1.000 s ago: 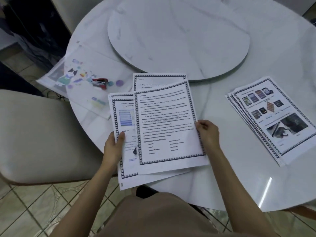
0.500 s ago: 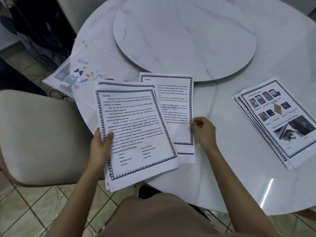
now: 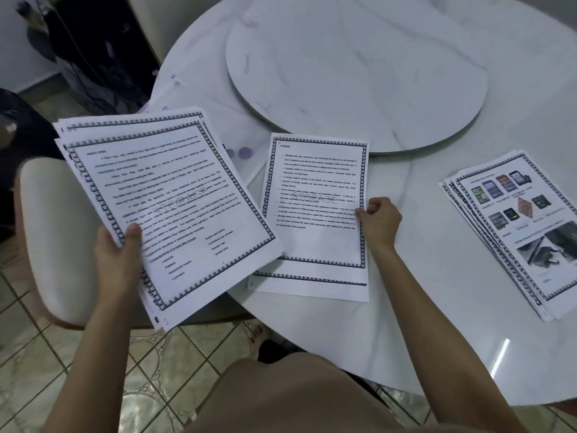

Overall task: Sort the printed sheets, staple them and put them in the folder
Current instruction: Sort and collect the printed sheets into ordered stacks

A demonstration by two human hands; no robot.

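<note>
Left hand (image 3: 117, 257) grips a fanned sheaf of bordered text sheets (image 3: 168, 207), thumb on top, held up off the worktop (image 3: 437, 307) to the front-left of the round turntable disc (image 3: 359, 73). Right hand (image 3: 379, 221) pinches the right margin of the top page of a small pile (image 3: 315, 214) lying flat just in front of the disc. The picture pages (image 3: 518, 226) sit front-right of the disc, well apart from both hands.

Judged step: sorting; nothing looks stapled yet. To do it well: check the heading, square the page's corners on the one below (which juts out at the near edge), and let go only once it lies flat.

Paper is thin, matte and floppy. The worktop is glossy and marble-patterned, so it is likely slippery. A clear folder (image 3: 240, 151) with coloured dots shows partly behind the sheaf.
</note>
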